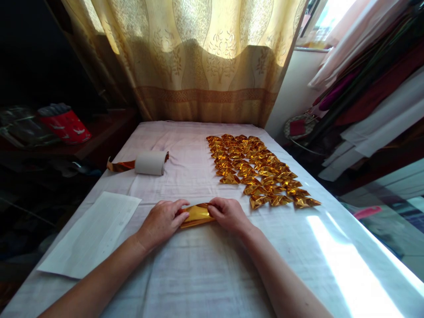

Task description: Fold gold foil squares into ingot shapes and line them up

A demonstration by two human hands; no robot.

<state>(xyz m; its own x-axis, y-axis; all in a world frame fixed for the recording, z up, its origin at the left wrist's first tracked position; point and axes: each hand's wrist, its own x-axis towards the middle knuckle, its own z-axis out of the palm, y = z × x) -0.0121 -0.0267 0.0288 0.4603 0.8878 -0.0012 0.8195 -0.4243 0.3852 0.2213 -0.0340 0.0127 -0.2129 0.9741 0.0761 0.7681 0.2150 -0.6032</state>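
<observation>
A shiny strip of gold foil paper (198, 215), folded lengthwise, stretches between my two hands just above the white cloth. My left hand (164, 219) pinches its left end between thumb and fingers. At the other end, my right hand (229, 214) grips the foil with its fingers closed. Several folded gold foil pieces (253, 168), pointed at their ends, lie in rows beyond my right hand. Farther off to the left, a white cardboard roll (149, 163) rests on its side with gold foil sticking out at both ends.
A white sheet of paper (96, 234) lies on the left of the cloth-covered table (202, 274). Patterned curtains (205, 66) hang behind it. A red container (66, 126) stands on a dark side surface at left. Clothes (374, 88) hang at right.
</observation>
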